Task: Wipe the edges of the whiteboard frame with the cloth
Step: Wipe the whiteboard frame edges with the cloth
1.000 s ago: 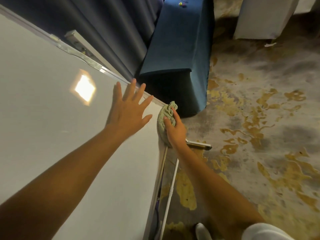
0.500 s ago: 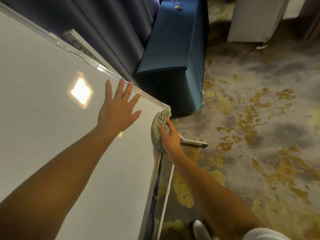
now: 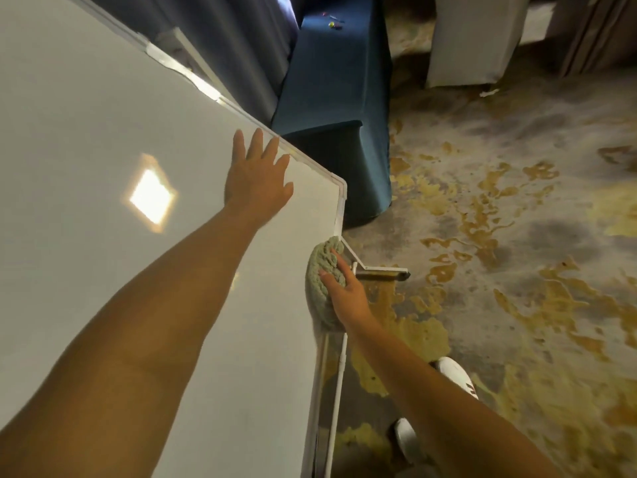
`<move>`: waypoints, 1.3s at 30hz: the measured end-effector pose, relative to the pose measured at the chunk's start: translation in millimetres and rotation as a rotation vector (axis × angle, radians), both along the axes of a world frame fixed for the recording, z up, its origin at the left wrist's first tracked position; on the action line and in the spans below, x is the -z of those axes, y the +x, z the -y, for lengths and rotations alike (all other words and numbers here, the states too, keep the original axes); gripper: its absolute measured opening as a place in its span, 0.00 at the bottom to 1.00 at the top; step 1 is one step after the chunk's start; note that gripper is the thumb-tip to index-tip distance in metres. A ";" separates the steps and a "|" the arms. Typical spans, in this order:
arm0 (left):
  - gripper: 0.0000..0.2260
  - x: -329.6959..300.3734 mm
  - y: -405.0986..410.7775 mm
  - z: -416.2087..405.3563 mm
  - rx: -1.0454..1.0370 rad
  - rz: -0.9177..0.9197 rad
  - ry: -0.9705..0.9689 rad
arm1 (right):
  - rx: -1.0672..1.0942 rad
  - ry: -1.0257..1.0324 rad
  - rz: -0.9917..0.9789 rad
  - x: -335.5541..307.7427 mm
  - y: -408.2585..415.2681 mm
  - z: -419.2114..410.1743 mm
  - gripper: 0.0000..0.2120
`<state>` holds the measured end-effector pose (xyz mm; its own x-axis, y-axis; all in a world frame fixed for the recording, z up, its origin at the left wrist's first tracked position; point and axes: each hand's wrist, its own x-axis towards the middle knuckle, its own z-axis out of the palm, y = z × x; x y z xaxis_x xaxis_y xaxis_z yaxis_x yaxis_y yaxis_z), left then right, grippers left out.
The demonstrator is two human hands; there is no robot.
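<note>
our right grip (image 3: 344, 291) curls around the cloth (image 3: 324, 281), pressing it on the frame (image 3: 339, 215) along the whiteboard's (image 3: 103, 132) side edge, below the corner. our left grip (image 3: 256, 177), up and to the left of the right one, lies spread and flat on the board, fingertips near the top edge. past the cloth stands a blue table (image 3: 331, 81); right of it, patterned carpet (image 3: 517, 236).
</note>
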<state>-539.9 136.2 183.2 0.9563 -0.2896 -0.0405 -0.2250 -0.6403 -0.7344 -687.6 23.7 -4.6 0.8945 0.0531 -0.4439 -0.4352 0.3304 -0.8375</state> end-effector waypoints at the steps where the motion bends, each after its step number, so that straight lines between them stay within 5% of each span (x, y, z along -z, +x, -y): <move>1: 0.35 -0.4 -11.0 3.7 -0.012 -0.014 -0.016 | -0.002 0.013 -0.004 -3.6 -2.1 3.1 0.23; 9: 0.34 24.2 -160.5 -20.1 -0.055 -0.012 -0.068 | 0.041 0.053 -0.036 -36.6 66.4 39.6 0.26; 16: 0.35 30.4 -185.6 -33.8 -0.045 0.013 0.027 | 0.027 0.037 -0.052 -25.0 76.2 27.0 0.26; 39: 0.35 27.0 -241.8 -48.3 -0.022 0.029 0.025 | 0.091 0.051 -0.064 -18.9 -189.3 -47.3 0.20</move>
